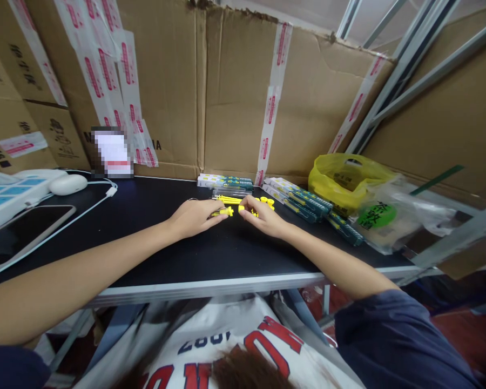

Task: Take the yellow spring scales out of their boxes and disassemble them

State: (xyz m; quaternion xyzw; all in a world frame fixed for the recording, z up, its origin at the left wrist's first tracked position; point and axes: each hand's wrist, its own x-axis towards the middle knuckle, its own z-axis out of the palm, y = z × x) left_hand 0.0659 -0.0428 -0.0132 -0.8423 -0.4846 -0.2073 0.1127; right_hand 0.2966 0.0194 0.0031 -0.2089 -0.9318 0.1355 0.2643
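1. Brown cardboard (pixel 238 97) stands behind a black table (pixel 210 259) with a pale near edge.
2. Near the far edge's middle, the left hand (pixel 195 217) pinches a yellow piece (pixel 228 212) between thumb and fingers.
3. The right hand (pixel 266 218), curled closed, grips a small yellow cap (pixel 241 208) just beside it.
4. Yellow sticks (pixel 229 199) lie behind the hands; round yellow parts (pixel 268 201) sit beyond the right fingers.
5. Toward the far edge are clear plastic tubes (pixel 231 192) and white-and-green boxes (pixel 224 181); more long boxes (pixel 303 201) lie to the right.
6. By the right edge, a yellow bag (pixel 344 183) adjoins a clear bag (pixel 383 221).
7. Along the left edge are a phone (pixel 24 235), a white cable (pixel 79 213) and a power strip (pixel 12 197).
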